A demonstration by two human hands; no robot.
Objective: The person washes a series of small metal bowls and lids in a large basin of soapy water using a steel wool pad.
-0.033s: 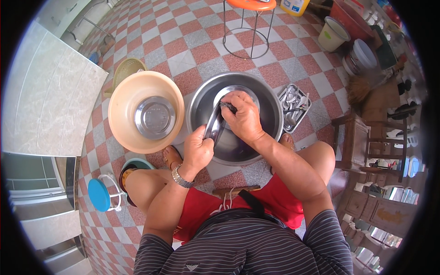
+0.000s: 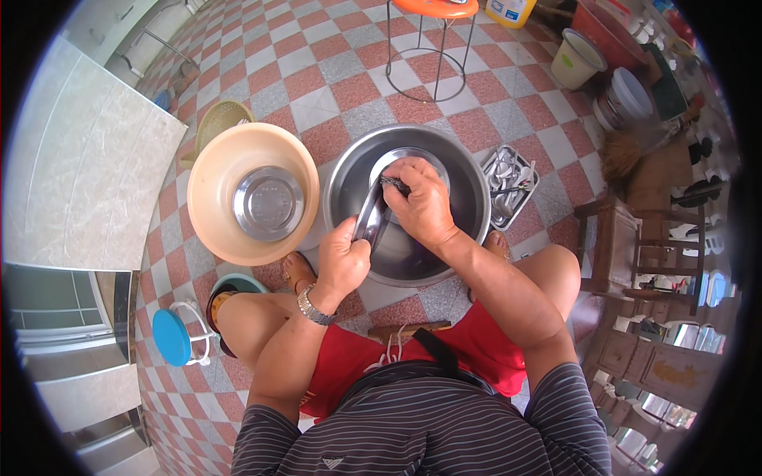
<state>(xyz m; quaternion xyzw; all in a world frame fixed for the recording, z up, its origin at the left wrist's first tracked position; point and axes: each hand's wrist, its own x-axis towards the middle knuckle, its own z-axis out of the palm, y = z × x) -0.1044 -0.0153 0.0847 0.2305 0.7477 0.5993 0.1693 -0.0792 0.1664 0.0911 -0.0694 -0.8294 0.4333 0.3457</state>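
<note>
Left hand (image 2: 343,262): closed around the lower rim of a steel plate (image 2: 379,198), which is held tilted inside the large steel basin (image 2: 468,198).
Right hand (image 2: 421,202): closed on a dark scouring pad (image 2: 394,186), which is pressed against the plate.
Basin: set on the checkered floor (image 2: 333,79), between the knees.
Beige plastic bowl (image 2: 210,182): placed just left of the basin, with a small steel dish (image 2: 268,203) inside.
Cutlery tray (image 2: 512,182): seen just right of the basin.
</note>
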